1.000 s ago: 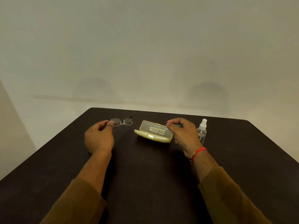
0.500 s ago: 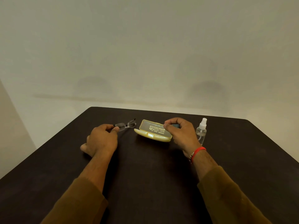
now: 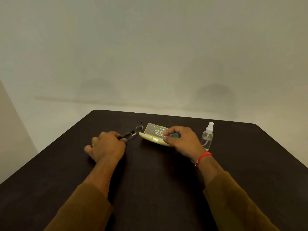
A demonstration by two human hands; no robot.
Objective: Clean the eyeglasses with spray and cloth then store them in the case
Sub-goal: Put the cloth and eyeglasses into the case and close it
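Head view shows us our left hand (image 3: 106,146) pinching the eyeglasses (image 3: 133,132), their long axis running far-right toward the open case (image 3: 153,130), where our right hand (image 3: 181,140) grips the cloth (image 3: 175,135), spray bottle (image 3: 207,137) just right.

The left hand (image 3: 106,145) has sunk onto the table (image 3: 150,180). The eyeglasses (image 3: 131,133) in its pinch now tilt up past its fingertips. More blue cloth (image 3: 175,135) shows inside the right hand (image 3: 180,140).
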